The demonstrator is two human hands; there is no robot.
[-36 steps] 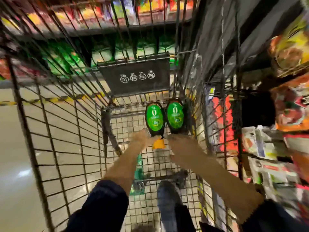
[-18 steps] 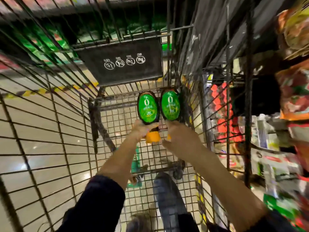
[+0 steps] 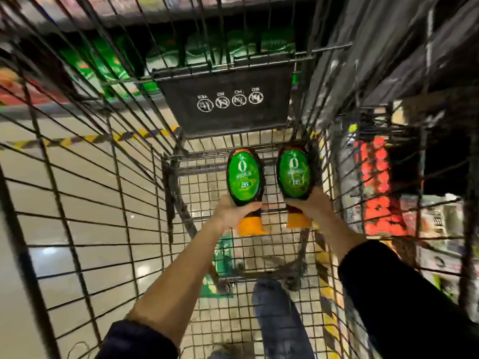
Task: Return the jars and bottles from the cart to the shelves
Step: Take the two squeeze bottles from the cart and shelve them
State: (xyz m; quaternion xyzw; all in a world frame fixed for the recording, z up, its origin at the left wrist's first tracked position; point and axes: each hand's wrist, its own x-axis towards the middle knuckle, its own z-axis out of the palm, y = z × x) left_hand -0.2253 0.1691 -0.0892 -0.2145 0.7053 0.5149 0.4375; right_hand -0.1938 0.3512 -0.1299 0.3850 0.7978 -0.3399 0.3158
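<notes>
Two dark bottles with green oval labels and orange caps are inside the wire cart (image 3: 85, 203), caps pointing toward me. My left hand (image 3: 230, 212) grips the left bottle (image 3: 245, 177) round its neck just above the orange cap. My right hand (image 3: 312, 206) grips the right bottle (image 3: 294, 174) the same way at its neck. Both bottles are held side by side, a small gap between them, above the cart's mesh floor near its far end.
The cart's black child-seat flap (image 3: 225, 104) hangs just beyond the bottles. Shelves with red and mixed packages (image 3: 378, 190) stand close on the right. Green packages (image 3: 108, 63) fill a shelf ahead. Tiled floor with a yellow-black stripe (image 3: 90, 138) lies left.
Both hands have closed round the bottle necks and lifted the two bottles off the cart floor toward me. The view has tilted and moved closer.
</notes>
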